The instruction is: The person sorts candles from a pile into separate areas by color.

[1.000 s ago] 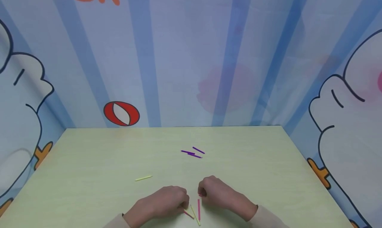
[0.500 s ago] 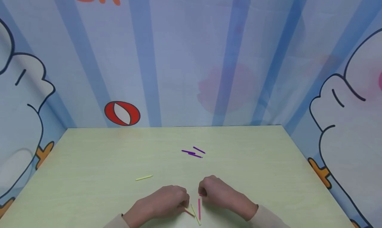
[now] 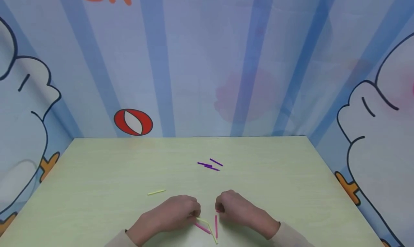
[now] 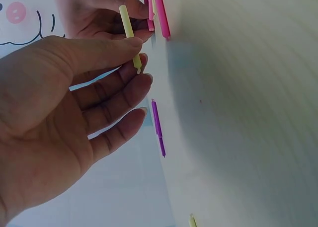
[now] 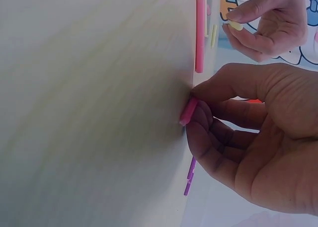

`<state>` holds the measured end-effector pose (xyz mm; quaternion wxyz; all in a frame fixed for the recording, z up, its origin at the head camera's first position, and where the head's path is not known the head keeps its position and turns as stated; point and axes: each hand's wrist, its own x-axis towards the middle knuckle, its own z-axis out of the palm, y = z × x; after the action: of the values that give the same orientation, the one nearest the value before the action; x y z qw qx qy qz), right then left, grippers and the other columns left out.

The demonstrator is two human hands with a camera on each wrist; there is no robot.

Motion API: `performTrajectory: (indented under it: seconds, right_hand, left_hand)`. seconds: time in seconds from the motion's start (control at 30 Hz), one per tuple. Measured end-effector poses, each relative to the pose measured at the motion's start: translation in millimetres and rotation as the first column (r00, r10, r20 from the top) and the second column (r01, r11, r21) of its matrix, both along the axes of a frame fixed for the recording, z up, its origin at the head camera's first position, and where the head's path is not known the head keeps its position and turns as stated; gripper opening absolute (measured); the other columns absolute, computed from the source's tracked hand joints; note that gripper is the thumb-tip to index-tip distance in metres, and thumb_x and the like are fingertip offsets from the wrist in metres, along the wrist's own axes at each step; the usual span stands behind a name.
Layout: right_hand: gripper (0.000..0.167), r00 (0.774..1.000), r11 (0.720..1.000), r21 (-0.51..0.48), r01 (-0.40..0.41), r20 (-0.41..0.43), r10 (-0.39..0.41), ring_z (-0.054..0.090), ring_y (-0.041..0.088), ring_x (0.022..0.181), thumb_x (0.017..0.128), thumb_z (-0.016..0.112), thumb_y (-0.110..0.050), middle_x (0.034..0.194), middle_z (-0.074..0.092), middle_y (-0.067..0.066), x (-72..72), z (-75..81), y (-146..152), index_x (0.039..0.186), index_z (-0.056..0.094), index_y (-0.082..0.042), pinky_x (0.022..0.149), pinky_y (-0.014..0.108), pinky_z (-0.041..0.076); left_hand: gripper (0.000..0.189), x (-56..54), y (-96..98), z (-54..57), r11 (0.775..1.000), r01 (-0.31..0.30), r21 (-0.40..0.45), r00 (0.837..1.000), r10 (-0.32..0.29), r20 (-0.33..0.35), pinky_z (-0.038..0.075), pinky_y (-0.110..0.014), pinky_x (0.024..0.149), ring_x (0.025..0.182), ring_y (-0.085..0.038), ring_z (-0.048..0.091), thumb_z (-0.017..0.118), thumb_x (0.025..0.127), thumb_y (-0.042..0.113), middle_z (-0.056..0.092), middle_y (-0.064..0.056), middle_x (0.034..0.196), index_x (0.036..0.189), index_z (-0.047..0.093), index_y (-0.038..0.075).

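My left hand [image 3: 176,213] pinches a short yellow plastic stick [image 4: 127,24] between thumb and forefinger, just above the table; its other fingers are loosely bent. Below that stick lies a pink stick [image 3: 203,228], slanting, its far end near the left hand. Another yellow stick [image 3: 212,233] slants beside it, close to the held stick's end. Just right of these, a pink stick [image 3: 216,226] points away from me. My right hand [image 3: 237,208] pinches a pink stick [image 5: 189,111] against the tabletop, mostly hidden by the fingers in the head view.
Three purple sticks [image 3: 210,164] lie together farther back on the pale table [image 3: 275,175]. A lone yellow stick [image 3: 156,192] lies to the left, beyond my left hand. A blue striped cartoon backdrop [image 3: 200,60] stands behind the table and along both sides.
My left hand has shifted slightly left and away from me, carrying the yellow stick and uncovering more of the slanted pink stick. The right hand has stayed in place.
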<state>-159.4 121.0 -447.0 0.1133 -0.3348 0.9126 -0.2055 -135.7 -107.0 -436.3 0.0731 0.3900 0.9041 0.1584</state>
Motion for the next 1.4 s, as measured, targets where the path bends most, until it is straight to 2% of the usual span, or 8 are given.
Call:
performTrajectory:
  seconds: [0.27, 0.63, 0.83, 1.13, 1.27, 1.4]
  right_hand:
    - [0.016, 1.000, 1.000, 0.009, 0.008, 0.011, -0.008, 0.044, 0.005, 0.063, 0.076, 0.070, 0.005, 0.066, 0.051, -0.008, -1.0, -0.3, -0.8, 0.073, 0.067, -0.010, 0.057, 0.021, 0.041]
    - [0.015, 0.999, 1.000, 0.008, 0.018, 0.034, -0.018, 0.044, 0.006, 0.066, 0.077, 0.071, 0.006, 0.068, 0.052, -0.007, 0.3, 1.5, 1.6, 0.076, 0.069, -0.009, 0.060, 0.022, 0.042]
    - [0.014, 0.999, 1.000, -0.008, 0.014, 0.032, -0.014, 0.044, 0.006, 0.066, 0.076, 0.070, 0.006, 0.069, 0.053, -0.007, -0.1, 0.3, 1.9, 0.077, 0.070, -0.008, 0.059, 0.022, 0.041]
    - [0.014, 1.000, 1.000, -0.021, 0.002, 0.030, -0.002, 0.044, 0.006, 0.065, 0.075, 0.070, 0.007, 0.069, 0.055, -0.005, 0.7, 1.8, 1.0, 0.078, 0.071, -0.006, 0.058, 0.021, 0.041]
    - [0.014, 1.000, 1.000, -0.028, -0.003, 0.030, 0.004, 0.045, 0.005, 0.065, 0.075, 0.070, 0.008, 0.070, 0.059, -0.002, 0.8, 2.6, 1.6, 0.079, 0.071, -0.005, 0.059, 0.021, 0.042]
    - [0.014, 0.999, 0.999, -0.033, -0.004, 0.037, 0.005, 0.045, 0.005, 0.065, 0.075, 0.069, 0.008, 0.071, 0.060, -0.001, 0.1, 1.8, 1.9, 0.079, 0.071, -0.005, 0.060, 0.021, 0.043]
  left_hand:
    - [0.012, -1.2, -7.6, -1.5, 1.000, -0.009, 0.026, 1.000, 0.008, 0.001, 0.047, -0.022, 0.071, 0.072, 0.000, 0.048, 0.071, 0.089, 0.007, 0.054, 0.014, 0.076, 0.082, 0.069, 0.016]
    - [0.010, -3.1, -22.9, -2.7, 0.996, -0.079, 0.038, 0.996, 0.077, 0.045, 0.049, -0.025, 0.071, 0.073, -0.001, 0.049, 0.069, 0.090, 0.006, 0.057, 0.014, 0.078, 0.085, 0.072, 0.015]
    - [0.011, -2.8, -34.3, -6.4, 0.992, -0.104, 0.066, 0.994, 0.101, 0.044, 0.049, -0.026, 0.070, 0.074, -0.001, 0.051, 0.068, 0.090, 0.006, 0.059, 0.015, 0.079, 0.085, 0.071, 0.015]
    - [0.009, -8.9, -56.3, 2.7, 0.970, -0.236, 0.055, 0.969, 0.231, 0.089, 0.050, -0.030, 0.071, 0.075, -0.005, 0.051, 0.068, 0.090, 0.007, 0.058, 0.015, 0.081, 0.089, 0.071, 0.015]
    - [0.010, -11.3, -63.3, 1.5, 0.965, -0.258, 0.041, 0.964, 0.255, 0.076, 0.049, -0.030, 0.068, 0.073, -0.005, 0.050, 0.068, 0.090, 0.005, 0.057, 0.013, 0.079, 0.087, 0.070, 0.015]
    - [0.010, -12.9, -69.8, -4.3, 0.965, -0.260, 0.040, 0.965, 0.258, 0.049, 0.048, -0.029, 0.066, 0.072, -0.005, 0.050, 0.069, 0.089, 0.005, 0.056, 0.013, 0.078, 0.086, 0.069, 0.015]
